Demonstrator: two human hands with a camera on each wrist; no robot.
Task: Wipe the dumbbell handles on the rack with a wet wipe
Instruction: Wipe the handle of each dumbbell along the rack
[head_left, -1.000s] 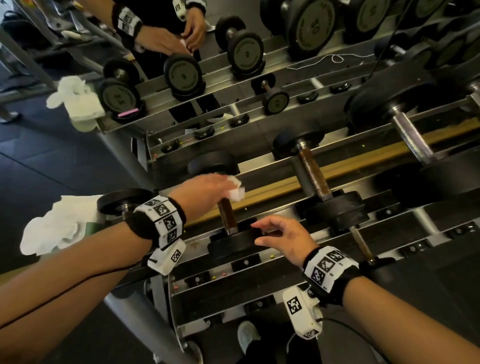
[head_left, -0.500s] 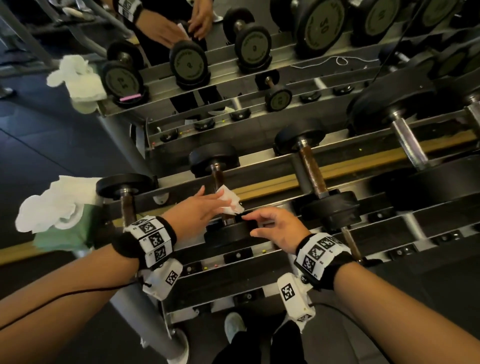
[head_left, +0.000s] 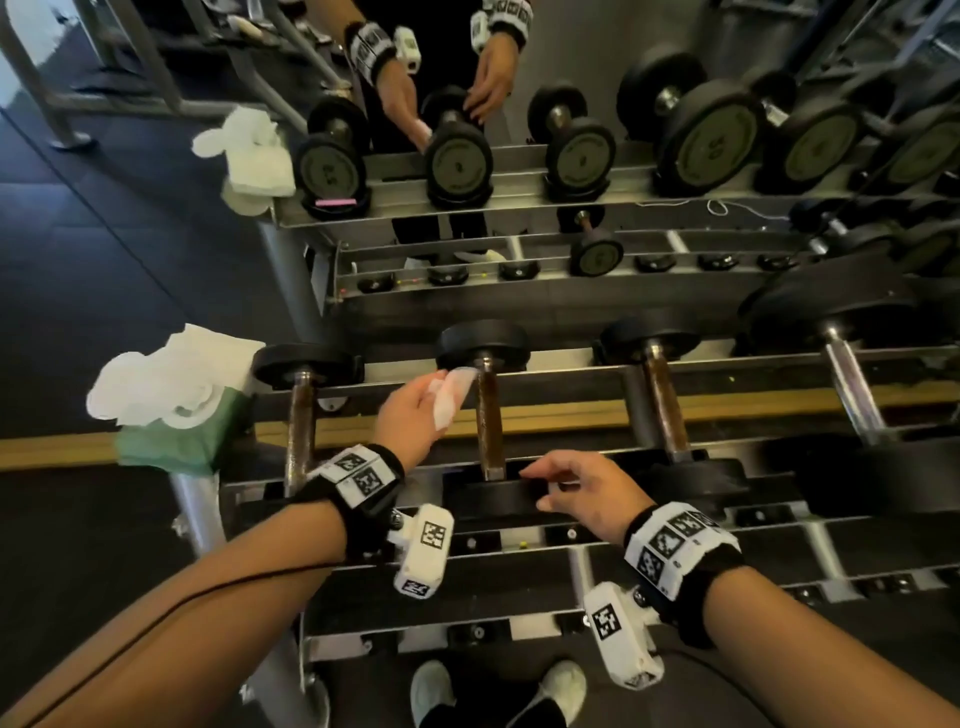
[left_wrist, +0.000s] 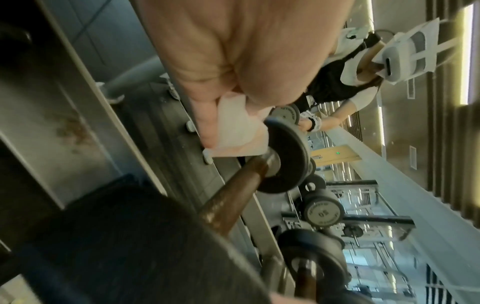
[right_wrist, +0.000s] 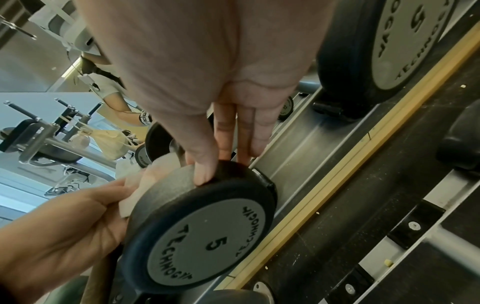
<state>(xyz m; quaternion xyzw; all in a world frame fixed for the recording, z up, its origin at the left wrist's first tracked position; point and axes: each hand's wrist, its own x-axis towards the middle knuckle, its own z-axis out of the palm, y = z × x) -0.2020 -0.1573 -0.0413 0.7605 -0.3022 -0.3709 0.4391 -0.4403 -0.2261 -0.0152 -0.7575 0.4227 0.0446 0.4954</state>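
A small black dumbbell marked 5 lies on the rack, its rusty brown handle running away from me. My left hand holds a white wet wipe just left of the handle's far end, near the far weight. In the left wrist view the wipe is pinched between thumb and fingers, beside the handle. My right hand rests on the near weight, thumb on its rim and fingers behind it.
More dumbbells lie left and right on the same rack. A green box with white wipes sits at the rack's left end. A mirror behind repeats the rack and my hands. My shoes stand below.
My left hand has come off the handle and moved to its left and far end with the wipe. My right hand stays on the near weight. The camera has tilted down.
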